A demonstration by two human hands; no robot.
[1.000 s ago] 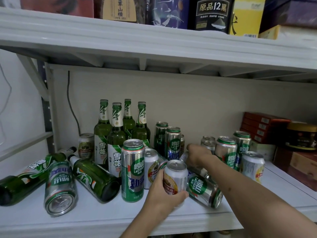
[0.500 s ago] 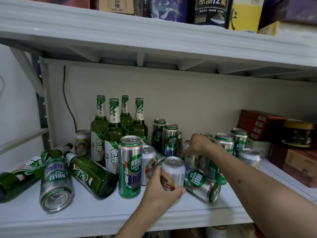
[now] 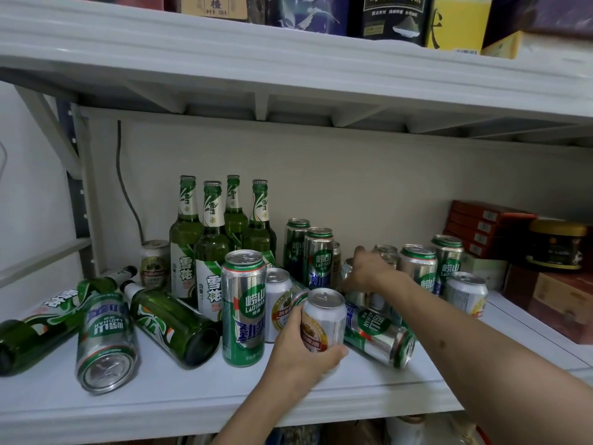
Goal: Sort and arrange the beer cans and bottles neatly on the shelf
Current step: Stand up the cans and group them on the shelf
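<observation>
My left hand (image 3: 298, 351) grips a short white and gold can (image 3: 324, 322) standing near the front of the white shelf (image 3: 321, 399). Further back, my right hand (image 3: 372, 271) reaches over the cluster of cans, its fingers curled over the top of a silver can (image 3: 356, 297) that is mostly hidden. Several green bottles (image 3: 211, 252) stand upright at the back left. Two green bottles (image 3: 173, 322) lie on their sides at the left, with a tall green can (image 3: 106, 342) lying between them. A tall Laoshan can (image 3: 244, 306) stands upright, and another (image 3: 378, 335) lies beside my left hand.
More upright cans (image 3: 417, 268) stand at the right, with a short white one (image 3: 465, 293) in front. Red boxes (image 3: 481, 226), a dark jar (image 3: 555, 245) and a brown box (image 3: 561, 300) fill the right end. The upper shelf (image 3: 288, 59) hangs low overhead.
My right hand has risen a little over the back cans. My left hand keeps its hold on the short can. The view has shifted slightly.
</observation>
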